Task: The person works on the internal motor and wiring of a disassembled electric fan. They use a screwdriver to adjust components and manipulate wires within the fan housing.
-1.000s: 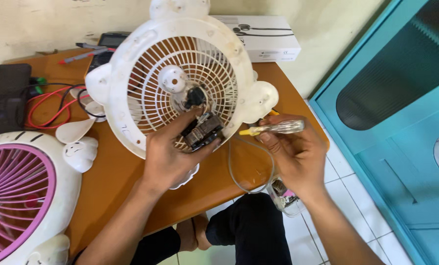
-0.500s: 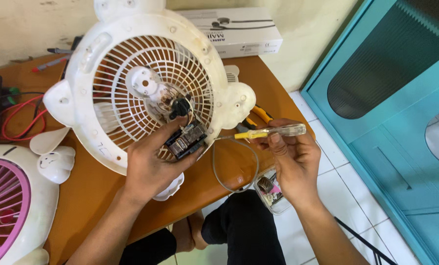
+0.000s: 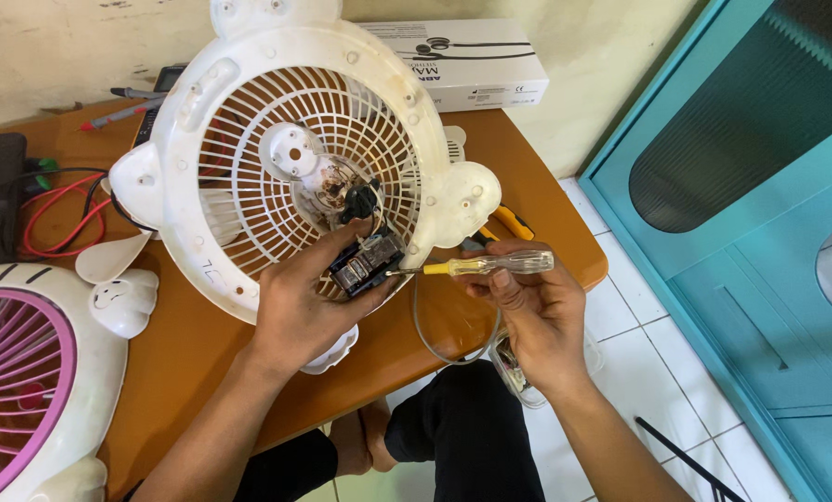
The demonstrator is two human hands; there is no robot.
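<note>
A white round fan housing (image 3: 277, 121) with a slatted grille lies tilted on the wooden table (image 3: 193, 344). My left hand (image 3: 309, 302) grips a small black switch block (image 3: 365, 262) with wires at the grille's lower middle. My right hand (image 3: 532, 311) holds a screwdriver (image 3: 486, 265) with a clear handle and yellow shaft, lying level, its tip touching the black block. A grey cable (image 3: 435, 344) loops down below the table edge between both hands.
A white and pink fan front (image 3: 35, 372) lies at the left. Red and black wires (image 3: 58, 204) and a dark case sit at the back left. A white box (image 3: 462, 60) lies against the wall. A teal cabinet (image 3: 751, 232) stands at the right.
The view has drawn closer and the housing now sits more to the left. The screwdriver tip has moved left and now touches the black block in my left hand.
</note>
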